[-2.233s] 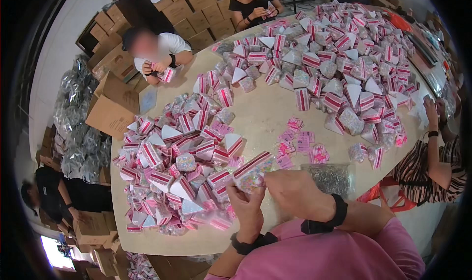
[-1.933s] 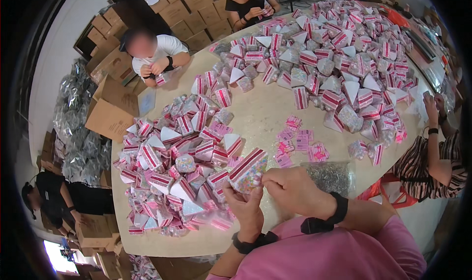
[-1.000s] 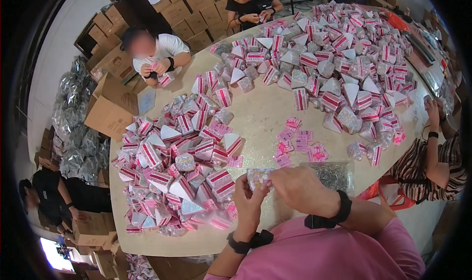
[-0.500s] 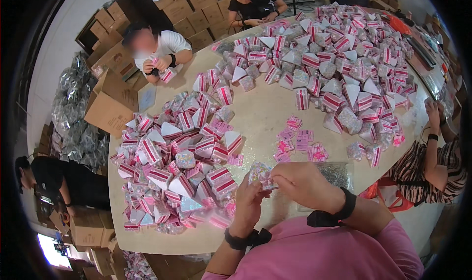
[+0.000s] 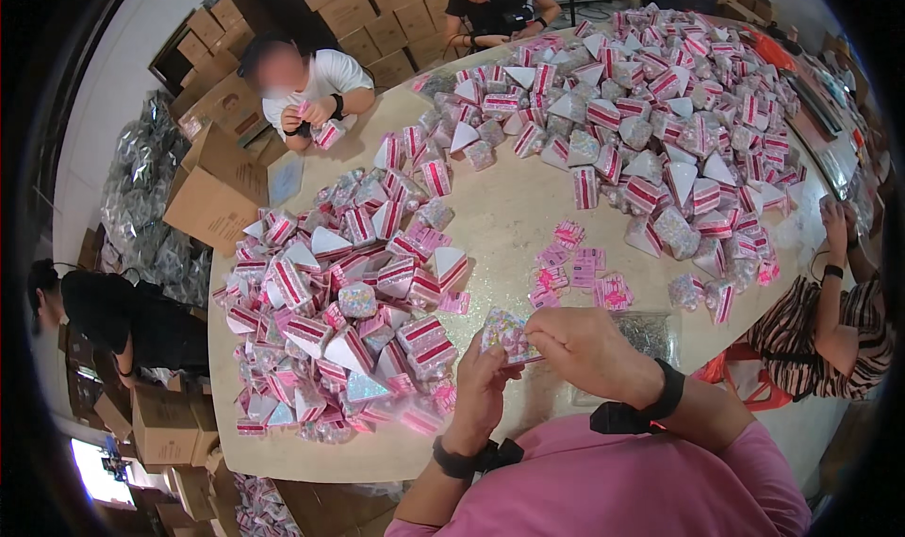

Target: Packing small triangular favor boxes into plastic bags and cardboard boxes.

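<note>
Your left hand (image 5: 483, 379) holds sprinkled wedge (image 5: 507, 333); right hand (image 5: 592, 353) at its side, grip unclear | table's (image 5: 377, 466) near edge | likely light, soft: pinch sides

the light is fairly bright and even over the pale table (image 5: 509, 202) at the centre of the frame, with only soft shading on my left hand (image 5: 479, 386) and my right hand (image 5: 596, 353). the glittery packet (image 5: 507, 333) between them shows tiny sparkles. at lower left a white panel (image 5: 101, 473) glares, washed out. some pink packaging (image 5: 418, 416) below centre looks smeared and hazy. the wall (image 5: 118, 84) at left curves, and the corners fall to black.
</note>
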Demonstrator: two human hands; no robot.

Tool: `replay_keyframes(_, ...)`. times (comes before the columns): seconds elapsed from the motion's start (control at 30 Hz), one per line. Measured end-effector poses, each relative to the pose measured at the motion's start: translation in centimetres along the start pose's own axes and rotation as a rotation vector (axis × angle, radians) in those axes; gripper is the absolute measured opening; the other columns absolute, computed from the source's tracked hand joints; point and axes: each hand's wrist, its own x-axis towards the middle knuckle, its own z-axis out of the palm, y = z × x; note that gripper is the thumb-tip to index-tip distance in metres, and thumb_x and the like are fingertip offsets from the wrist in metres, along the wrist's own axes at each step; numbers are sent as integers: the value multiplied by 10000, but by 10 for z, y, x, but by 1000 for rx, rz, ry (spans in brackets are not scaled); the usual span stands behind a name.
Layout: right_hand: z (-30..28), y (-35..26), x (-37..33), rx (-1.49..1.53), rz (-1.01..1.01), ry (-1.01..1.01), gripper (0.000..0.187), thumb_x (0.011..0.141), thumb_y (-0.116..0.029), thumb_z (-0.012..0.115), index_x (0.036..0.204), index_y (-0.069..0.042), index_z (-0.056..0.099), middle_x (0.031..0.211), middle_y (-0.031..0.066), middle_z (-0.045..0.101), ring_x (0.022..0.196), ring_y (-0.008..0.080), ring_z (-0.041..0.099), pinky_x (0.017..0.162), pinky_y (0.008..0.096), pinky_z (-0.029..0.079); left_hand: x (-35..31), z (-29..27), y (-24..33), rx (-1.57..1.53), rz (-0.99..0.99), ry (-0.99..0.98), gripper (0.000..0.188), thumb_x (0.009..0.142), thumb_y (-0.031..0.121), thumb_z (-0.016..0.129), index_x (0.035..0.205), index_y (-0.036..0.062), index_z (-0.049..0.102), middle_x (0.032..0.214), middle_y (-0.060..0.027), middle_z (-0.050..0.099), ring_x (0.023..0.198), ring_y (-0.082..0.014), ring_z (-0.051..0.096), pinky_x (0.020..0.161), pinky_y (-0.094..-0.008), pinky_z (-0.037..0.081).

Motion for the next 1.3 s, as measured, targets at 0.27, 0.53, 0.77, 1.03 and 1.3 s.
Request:
replay_keyframes(0.27,-3,0,3,134,104,195,107,858,-113,487,848,-26,549,755,150,569,722,346,586,607,416,459,0,-6,-2,0,-3,8,529,902,281,516,1351,33,385,1070,-38,576,878,-110,544,731,-252,446)
replay_keyframes(0.53,17,32,12,-27,-73,195,124,844,-94,552,890,5,610,817,171,614,732,324,605,648,371,471,-3,13,5,159,74,-19,558,923,289,512,1381,31,326,1136,-38,548,957,-124,528,743,-259,443)
replay_keyframes(0.77,18,30,10,19,-43,166,113,851,-92,546,866,2,607,798,165,611,732,331,606,631,376,471,-7,16,6,353,169,61,531,898,245,538,1347,4,390,1119,-71,565,935,-131,563,723,-261,487)
replay_keyframes(1.03,22,28,-2,-206,-198,249,167,779,-124,563,929,-50,561,783,116,588,689,304,602,577,389,479,-12,24,14,540,225,96,552,848,216,592,1324,-4,423,1103,-131,573,954,-167,585,789,-275,496)
replay_keyframes(1.3,23,19,-11,-325,-215,258,178,753,-117,590,913,-59,539,720,102,548,601,292,580,524,379,462,-12,26,4,352,270,95,542,830,206,613,1295,-15,442,1091,-127,569,941,-162,585,816,-282,490)
